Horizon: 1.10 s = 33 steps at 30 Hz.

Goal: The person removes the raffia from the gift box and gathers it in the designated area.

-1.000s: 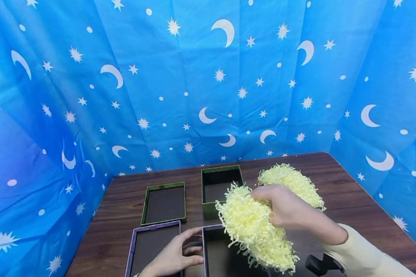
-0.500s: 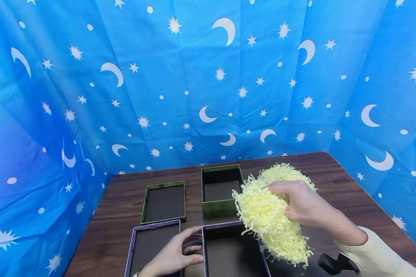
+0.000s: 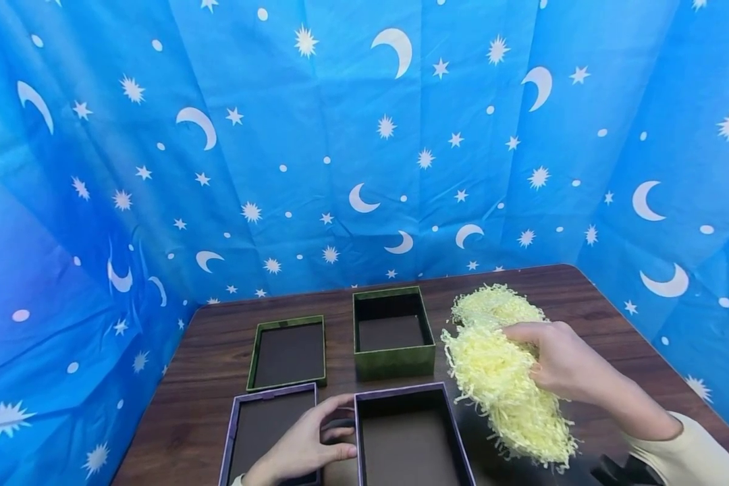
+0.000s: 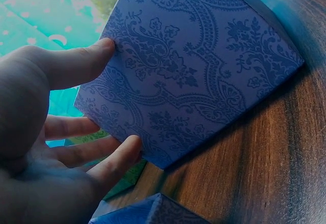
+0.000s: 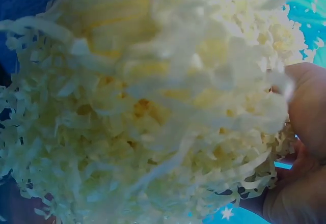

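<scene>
My right hand [image 3: 568,361] grips a large clump of pale yellow shredded paper [image 3: 504,388], held right of the purple box [image 3: 458,439]. In the right wrist view, the shredded paper [image 5: 147,147] fills most of the picture and hides my fingertips. A second pile of shredded paper [image 3: 492,304] lies just behind it on the table. My left hand [image 3: 306,439] rests its thumb and fingertips against the outer left wall of the purple box. In the left wrist view, that box [image 4: 188,81] shows a floral pattern, and the fingers of my left hand [image 4: 56,127] are spread along its edges.
A green box [image 3: 395,364] stands at the back, with a shallow green lid [image 3: 252,378] to its left. Left of the purple box lies a shallow purple lid [image 3: 231,425], partly behind my left hand. A star-and-moon cloth [image 3: 316,135] hangs around the wooden table [image 3: 176,405].
My right hand has moved to the right with the shredded paper, from over the purple box to beside it. More of both boxes now shows. My left hand has stayed put.
</scene>
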### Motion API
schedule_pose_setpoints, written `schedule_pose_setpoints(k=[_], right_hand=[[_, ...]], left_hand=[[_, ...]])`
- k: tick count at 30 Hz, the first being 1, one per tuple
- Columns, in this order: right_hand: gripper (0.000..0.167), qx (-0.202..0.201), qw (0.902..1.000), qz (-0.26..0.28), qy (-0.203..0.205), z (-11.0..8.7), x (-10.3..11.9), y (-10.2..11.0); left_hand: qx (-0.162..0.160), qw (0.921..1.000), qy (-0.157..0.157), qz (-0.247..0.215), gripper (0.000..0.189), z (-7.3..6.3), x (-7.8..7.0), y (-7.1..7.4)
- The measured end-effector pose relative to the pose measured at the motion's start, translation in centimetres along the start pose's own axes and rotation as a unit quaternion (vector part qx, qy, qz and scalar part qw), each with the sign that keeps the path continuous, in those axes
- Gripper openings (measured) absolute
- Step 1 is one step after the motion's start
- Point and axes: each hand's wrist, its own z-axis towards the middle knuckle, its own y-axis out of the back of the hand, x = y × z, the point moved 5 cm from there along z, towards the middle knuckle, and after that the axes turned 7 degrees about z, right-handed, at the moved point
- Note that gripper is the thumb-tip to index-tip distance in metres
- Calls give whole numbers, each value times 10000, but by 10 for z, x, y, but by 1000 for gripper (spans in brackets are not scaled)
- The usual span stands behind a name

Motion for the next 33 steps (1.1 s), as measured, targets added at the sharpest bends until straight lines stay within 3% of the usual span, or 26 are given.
schedule_pose_setpoints(k=[16,24,33], right_hand=[[70,352,9955,-134,-866,-33,-43,-5],[71,550,9920,-18,-1138,-48,-59,-8],[71,863,9896,-64,-1150,-64,-75,-18]], left_hand=[[21,9999,92,-93,81,-1,0,0],[39,9999,-28,116,79,2,-3,2],[27,9999,0,139,78,2,-2,1]])
